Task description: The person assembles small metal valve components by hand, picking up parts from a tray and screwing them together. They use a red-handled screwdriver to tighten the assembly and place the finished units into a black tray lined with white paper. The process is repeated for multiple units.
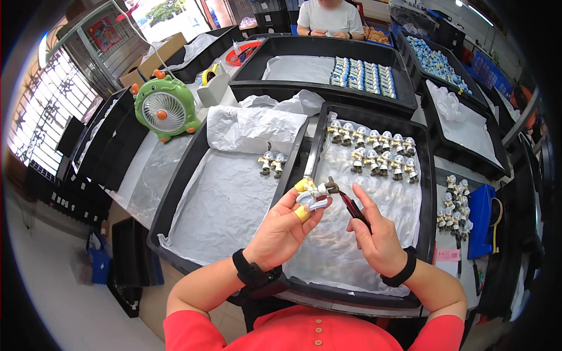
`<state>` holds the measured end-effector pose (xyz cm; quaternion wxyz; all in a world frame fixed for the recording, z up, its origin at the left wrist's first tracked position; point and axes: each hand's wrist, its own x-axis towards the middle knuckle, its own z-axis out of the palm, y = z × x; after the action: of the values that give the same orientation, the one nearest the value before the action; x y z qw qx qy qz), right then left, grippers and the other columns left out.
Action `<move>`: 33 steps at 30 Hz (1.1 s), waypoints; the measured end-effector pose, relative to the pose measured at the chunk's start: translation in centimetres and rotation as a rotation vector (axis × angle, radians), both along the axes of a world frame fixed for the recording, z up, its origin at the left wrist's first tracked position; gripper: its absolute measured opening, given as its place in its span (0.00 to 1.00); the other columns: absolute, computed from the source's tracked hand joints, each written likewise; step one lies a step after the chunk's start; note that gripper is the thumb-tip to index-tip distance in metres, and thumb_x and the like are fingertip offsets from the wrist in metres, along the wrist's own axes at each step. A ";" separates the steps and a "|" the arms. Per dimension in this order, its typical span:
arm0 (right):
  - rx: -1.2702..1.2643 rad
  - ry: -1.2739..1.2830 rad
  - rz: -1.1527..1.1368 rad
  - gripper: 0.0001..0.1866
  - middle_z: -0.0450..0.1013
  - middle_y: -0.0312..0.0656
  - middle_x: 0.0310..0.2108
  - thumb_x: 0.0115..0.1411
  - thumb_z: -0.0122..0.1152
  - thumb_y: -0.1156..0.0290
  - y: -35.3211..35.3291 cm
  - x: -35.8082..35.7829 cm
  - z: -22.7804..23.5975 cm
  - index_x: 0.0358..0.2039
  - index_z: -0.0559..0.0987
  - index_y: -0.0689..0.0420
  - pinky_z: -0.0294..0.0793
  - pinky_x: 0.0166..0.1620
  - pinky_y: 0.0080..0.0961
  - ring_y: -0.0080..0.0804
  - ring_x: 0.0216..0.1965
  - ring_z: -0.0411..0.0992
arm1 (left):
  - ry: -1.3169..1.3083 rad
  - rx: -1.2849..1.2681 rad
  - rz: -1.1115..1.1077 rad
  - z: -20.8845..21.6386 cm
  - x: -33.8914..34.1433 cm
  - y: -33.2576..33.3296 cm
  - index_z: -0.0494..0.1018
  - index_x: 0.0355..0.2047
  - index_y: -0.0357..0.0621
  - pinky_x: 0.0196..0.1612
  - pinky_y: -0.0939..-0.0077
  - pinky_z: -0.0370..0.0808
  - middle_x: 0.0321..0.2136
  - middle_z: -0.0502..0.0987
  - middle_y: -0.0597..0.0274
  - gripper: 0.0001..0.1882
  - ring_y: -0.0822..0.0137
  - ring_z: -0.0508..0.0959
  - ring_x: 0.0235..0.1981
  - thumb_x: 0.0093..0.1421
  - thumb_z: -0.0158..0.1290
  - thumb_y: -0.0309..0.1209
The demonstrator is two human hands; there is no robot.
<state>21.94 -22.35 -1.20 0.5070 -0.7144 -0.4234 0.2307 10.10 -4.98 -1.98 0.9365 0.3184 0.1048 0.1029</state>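
My left hand (281, 231) has yellow covers on its thumb and a fingertip. Pinched between them is a small figurine (314, 198), white and silver-grey with a dark end pointing right. In my right hand (380, 243) is a slim tool with a dark red and black handle (355, 212); its tip meets or nearly meets the figurine's dark end, and its exact kind does not show. Below both hands lies a paper-lined black tray (426, 193) with rows of similar figurines (383, 143) at its far end. Two more figurines (272, 164) stand in the left tray (196, 158).
A green animal-shaped fan (167, 108) stands beyond the left tray. Farther off, a black tray (281, 47) holds rows of blue-and-white pieces. At right are piled figurines (453, 207) and a blue bin (481, 222). Another person (331, 20) sits across the table.
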 end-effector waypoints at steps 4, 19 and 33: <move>0.019 -0.105 0.040 0.33 0.71 0.49 0.27 0.58 0.50 0.79 0.1 -0.2 -0.8 0.63 0.53 0.55 0.70 0.31 0.30 0.41 0.25 0.72 | -0.007 -0.026 -0.017 0.5 0.1 -0.2 0.56 0.59 0.47 0.58 0.72 0.64 0.52 0.68 0.59 0.26 0.63 0.67 0.56 0.61 0.48 0.24; -0.007 -0.100 0.056 0.35 0.71 0.48 0.25 0.56 0.52 0.78 0.1 -0.9 -1.1 0.63 0.51 0.59 0.70 0.30 0.33 0.44 0.24 0.72 | 0.018 -0.041 -0.057 0.0 -0.1 -0.1 0.56 0.60 0.50 0.56 0.74 0.66 0.53 0.66 0.64 0.27 0.67 0.68 0.54 0.62 0.48 0.26; 0.043 -0.092 0.031 0.14 0.73 0.52 0.28 0.58 0.53 0.77 0.5 -0.9 -1.7 0.44 0.65 0.62 0.72 0.30 0.33 0.48 0.28 0.75 | 0.021 -0.029 -0.117 -0.7 -0.1 -0.4 0.55 0.61 0.51 0.56 0.71 0.66 0.54 0.66 0.65 0.27 0.68 0.68 0.53 0.62 0.48 0.27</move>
<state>20.99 -21.89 -2.95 0.4986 -0.7064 -0.4624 0.1964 9.97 -5.35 -2.65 0.9443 0.3113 0.0974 0.0430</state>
